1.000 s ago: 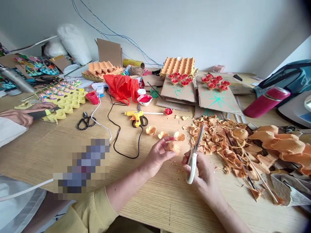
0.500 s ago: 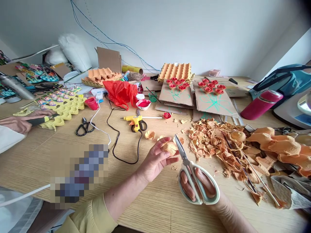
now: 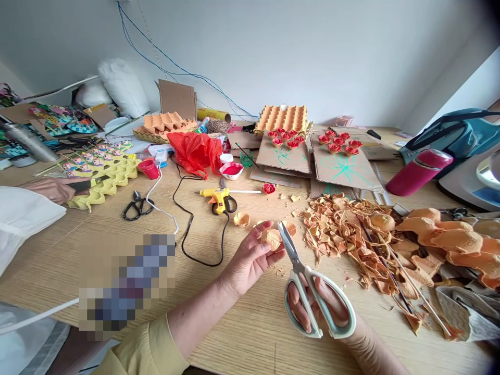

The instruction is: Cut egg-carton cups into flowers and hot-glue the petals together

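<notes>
My left hand (image 3: 250,258) pinches a small orange egg-carton cup (image 3: 271,239) just above the wooden table (image 3: 242,333). My right hand (image 3: 324,307) grips white-handled scissors (image 3: 308,291) with fingers through the loops. The blades point up and left, and their tips touch the right side of the cup. Two more cut cups (image 3: 241,219) lie on the table just beyond my left hand.
A heap of orange carton scraps (image 3: 351,234) and skewers lies at right. A yellow glue gun (image 3: 217,197) with black cord, black scissors (image 3: 136,205), a red bag (image 3: 195,148), red paper flowers on cardboard (image 3: 339,166) and a pink flask (image 3: 417,172) sit farther back. Another person's hand (image 3: 52,188) works at far left.
My right hand turned the scissors from edge-on to flat, then brought the blades against the cup. My left hand kept the cup in nearly the same place.
</notes>
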The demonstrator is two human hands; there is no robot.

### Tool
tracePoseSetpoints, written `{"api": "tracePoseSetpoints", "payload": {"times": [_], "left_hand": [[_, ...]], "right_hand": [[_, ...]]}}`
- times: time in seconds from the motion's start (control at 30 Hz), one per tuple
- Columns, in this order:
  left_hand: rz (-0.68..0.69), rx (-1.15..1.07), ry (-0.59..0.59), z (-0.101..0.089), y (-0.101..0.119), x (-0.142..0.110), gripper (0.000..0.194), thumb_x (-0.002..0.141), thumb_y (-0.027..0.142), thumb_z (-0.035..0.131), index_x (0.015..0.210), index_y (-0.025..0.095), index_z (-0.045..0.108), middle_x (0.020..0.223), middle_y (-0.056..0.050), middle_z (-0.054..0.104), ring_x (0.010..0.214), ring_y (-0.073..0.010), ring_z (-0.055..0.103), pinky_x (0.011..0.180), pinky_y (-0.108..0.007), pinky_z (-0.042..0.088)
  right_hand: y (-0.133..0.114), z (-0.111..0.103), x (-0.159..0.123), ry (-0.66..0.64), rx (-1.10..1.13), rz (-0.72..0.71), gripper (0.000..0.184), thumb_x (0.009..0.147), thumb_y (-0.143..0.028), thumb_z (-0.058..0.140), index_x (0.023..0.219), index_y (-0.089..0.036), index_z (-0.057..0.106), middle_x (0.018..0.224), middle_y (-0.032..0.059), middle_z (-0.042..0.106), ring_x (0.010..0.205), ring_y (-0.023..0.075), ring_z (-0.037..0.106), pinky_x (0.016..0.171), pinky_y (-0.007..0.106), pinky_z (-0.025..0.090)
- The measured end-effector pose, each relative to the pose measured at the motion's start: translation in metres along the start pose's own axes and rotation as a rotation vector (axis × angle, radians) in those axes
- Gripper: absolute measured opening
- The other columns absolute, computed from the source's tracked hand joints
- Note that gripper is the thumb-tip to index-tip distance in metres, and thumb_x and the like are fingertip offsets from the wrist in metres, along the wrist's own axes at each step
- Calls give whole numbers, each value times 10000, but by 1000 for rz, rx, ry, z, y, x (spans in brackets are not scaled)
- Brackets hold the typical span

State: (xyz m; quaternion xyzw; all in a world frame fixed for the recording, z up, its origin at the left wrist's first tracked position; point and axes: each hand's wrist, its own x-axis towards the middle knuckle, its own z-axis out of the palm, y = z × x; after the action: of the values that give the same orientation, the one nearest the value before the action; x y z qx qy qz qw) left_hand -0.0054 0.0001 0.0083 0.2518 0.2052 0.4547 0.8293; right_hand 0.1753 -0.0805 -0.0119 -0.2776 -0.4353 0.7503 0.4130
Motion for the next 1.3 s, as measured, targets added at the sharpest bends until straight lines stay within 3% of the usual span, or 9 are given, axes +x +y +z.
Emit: {"api": "tracePoseSetpoints", "payload": {"times": [0.13,0.27,0.4,0.5,0.83,1.3], "left_hand": [[-7,33,13,0,-1,0,519,722,177,830,1188,229,610,941,4,696,863,-132,707,831,-255,563],[44,66,75,0,-1,1,496,705,150,842,1157,225,651,950,23,660,789,-75,641,747,-203,540],[78,73,94,-2,-1,3,471,694,161,855,1119,238,669,1000,17,656,810,-79,617,732,-205,526],[78,75,88,-4,-1,3,465,698,181,858,1117,256,670,1017,15,660,821,-88,618,733,-209,518],[104,70,57,-4,-1,3,413,714,196,856,1084,257,681,983,7,660,818,-95,605,728,-214,492],[216,268,-17,4,-2,1,317,737,175,833,1002,227,668,944,17,695,881,-111,613,845,-239,438]], "right_hand": [[-9,5,3,61,-153,-80,533,917,-715,450,892,-200,588,642,3,547,508,130,456,495,257,363],[-14,8,3,213,-520,-102,464,930,-657,490,881,-202,570,688,4,548,585,141,459,547,268,369],[-8,7,2,336,-921,-127,351,962,-527,497,827,-207,544,766,29,581,708,180,502,659,309,397],[-1,4,3,382,-1090,-122,272,969,-452,502,830,-219,509,760,22,573,714,189,510,667,317,396],[-7,7,9,379,-1315,-234,210,964,-350,490,793,-234,447,700,-3,556,624,173,507,630,307,398],[-6,-1,9,360,-1446,-370,146,946,-294,511,842,-236,427,747,-7,539,656,185,511,675,335,366]]}}
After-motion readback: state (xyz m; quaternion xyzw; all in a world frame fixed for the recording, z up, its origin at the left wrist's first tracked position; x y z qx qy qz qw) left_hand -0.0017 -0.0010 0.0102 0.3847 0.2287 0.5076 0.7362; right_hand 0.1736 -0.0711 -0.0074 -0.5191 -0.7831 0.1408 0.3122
